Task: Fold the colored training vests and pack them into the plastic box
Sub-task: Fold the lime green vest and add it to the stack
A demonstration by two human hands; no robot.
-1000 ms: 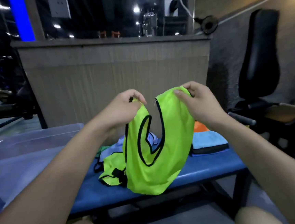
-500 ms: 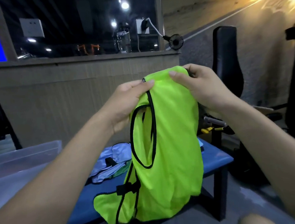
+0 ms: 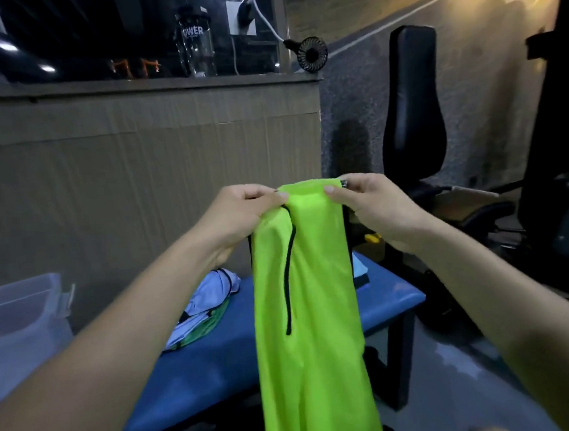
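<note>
Both forearms reach forward from the bottom of the view and meet at the top edge of a neon green vest (image 3: 305, 316), which hangs straight down in a long narrow fall, folded lengthwise so a black trim line runs down its front. The left hand (image 3: 242, 215) pinches the vest's upper left corner, fingers (image 3: 268, 199) curled onto the cloth; the right hand (image 3: 375, 207) pinches the upper right corner the same way, thumb on the near face. The two hands are close together, with only the vest's narrow top edge between them. Behind the vest lies the blue tabletop (image 3: 220, 358), which the vest's lower part hangs in front of (whether it touches the pad cannot be told). On the tabletop left of the vest sits a loose heap of vests (image 3: 205, 311), pale blue over green; just right of the vest, a stack of folded cloth (image 3: 360, 274) peeks out. Far left of the vest stands the clear plastic box (image 3: 17, 328). Beyond the vest rises a wood-panelled counter (image 3: 134, 166) carrying a clear bottle (image 3: 194, 48) and a small black fan (image 3: 312, 54), and right of the vest stands a black padded gym seat (image 3: 411, 108).
</note>
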